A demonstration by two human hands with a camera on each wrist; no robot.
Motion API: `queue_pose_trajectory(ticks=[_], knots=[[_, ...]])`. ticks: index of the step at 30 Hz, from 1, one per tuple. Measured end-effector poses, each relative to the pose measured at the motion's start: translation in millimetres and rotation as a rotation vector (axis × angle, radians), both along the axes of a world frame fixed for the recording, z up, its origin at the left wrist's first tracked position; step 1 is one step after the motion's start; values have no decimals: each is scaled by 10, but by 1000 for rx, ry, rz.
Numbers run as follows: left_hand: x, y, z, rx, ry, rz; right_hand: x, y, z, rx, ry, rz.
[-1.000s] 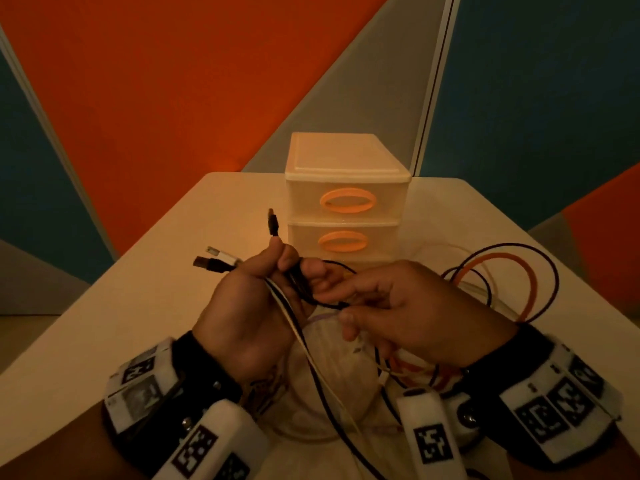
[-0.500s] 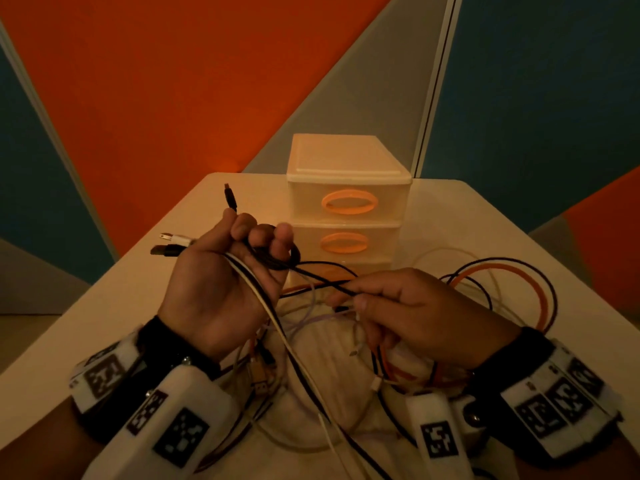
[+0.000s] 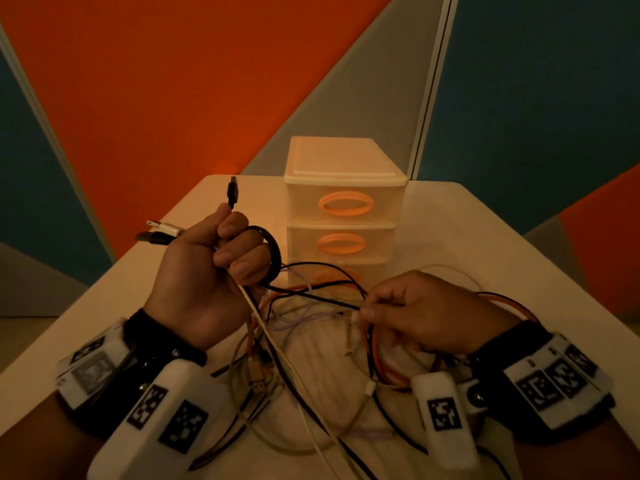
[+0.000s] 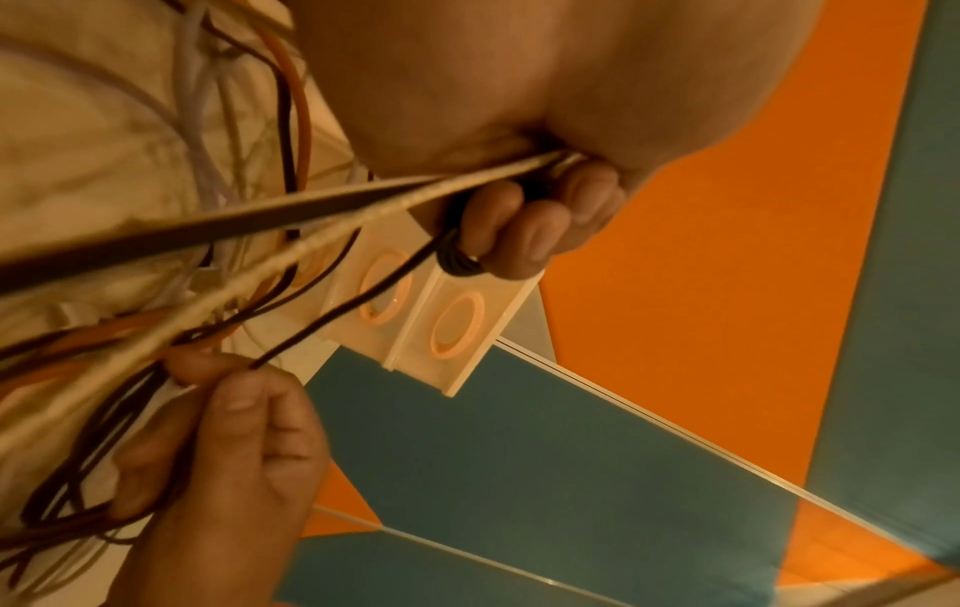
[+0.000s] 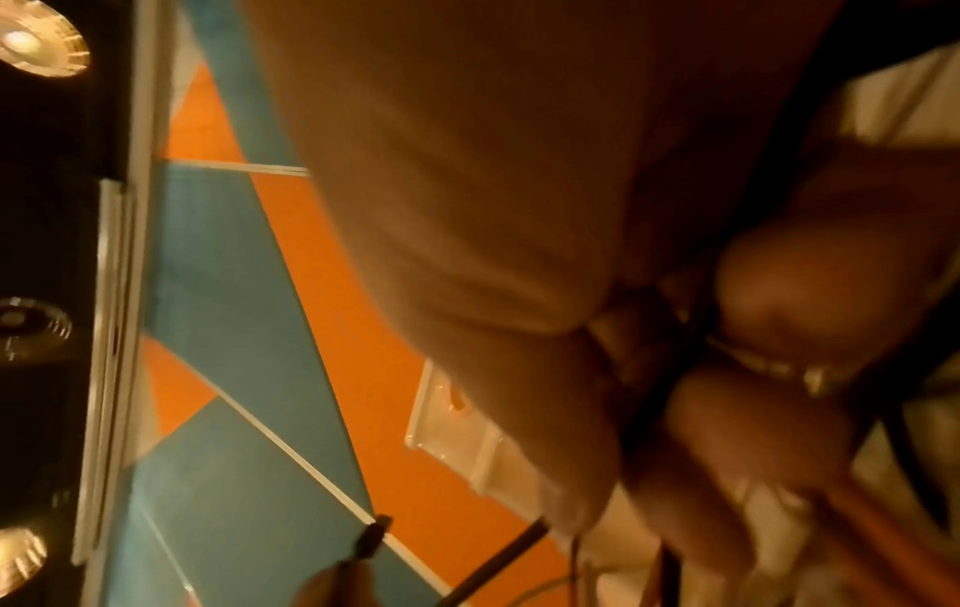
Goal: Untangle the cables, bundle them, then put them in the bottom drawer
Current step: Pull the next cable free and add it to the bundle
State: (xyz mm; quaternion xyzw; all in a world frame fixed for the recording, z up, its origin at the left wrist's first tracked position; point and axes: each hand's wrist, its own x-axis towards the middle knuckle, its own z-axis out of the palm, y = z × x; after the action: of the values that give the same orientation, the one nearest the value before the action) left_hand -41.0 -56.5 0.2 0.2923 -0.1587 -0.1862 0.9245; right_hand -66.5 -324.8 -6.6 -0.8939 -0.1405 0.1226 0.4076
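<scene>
My left hand point(image 3: 221, 251) is raised above the table and grips a small coil of black cable point(image 3: 273, 252) wound round its fingers, with a black plug point(image 3: 232, 192) sticking up and two more plugs point(image 3: 159, 233) poking out to the left. In the left wrist view the coil point(image 4: 460, 254) sits under the curled fingertips point(image 4: 540, 230). My right hand point(image 3: 391, 306) pinches the same black cable's taut run low over the tangle point(image 3: 311, 341) of black, orange and white cables. The three-drawer plastic unit point(image 3: 344, 216) stands behind, its bottom drawer partly hidden by cables.
The white table point(image 3: 485, 258) carries loose cable loops, with an orange and black loop point(image 3: 512, 306) by my right wrist. Walls of orange, teal and grey panels stand behind the table's far edge.
My left hand has lifted and drawn away to the left with the coil, and my right hand has dropped to the right, so the black cable between them is stretched longer.
</scene>
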Motion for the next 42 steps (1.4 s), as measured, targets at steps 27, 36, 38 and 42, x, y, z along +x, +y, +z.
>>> queue_pose_trajectory(ticks=[27,36,38,42], knots=[[-192,-385,-142,207,-46,-320,-74,270,40,602,-397,3],[-185,-424,-104,166,96,77,-1,167,-52,-36,-192,-14],[-176,-408,-92,157,92,95,24,156,-64,-109,-207,-70],[-164,-391,-111,160,69,85,19,147,-91,-25,-169,-6]])
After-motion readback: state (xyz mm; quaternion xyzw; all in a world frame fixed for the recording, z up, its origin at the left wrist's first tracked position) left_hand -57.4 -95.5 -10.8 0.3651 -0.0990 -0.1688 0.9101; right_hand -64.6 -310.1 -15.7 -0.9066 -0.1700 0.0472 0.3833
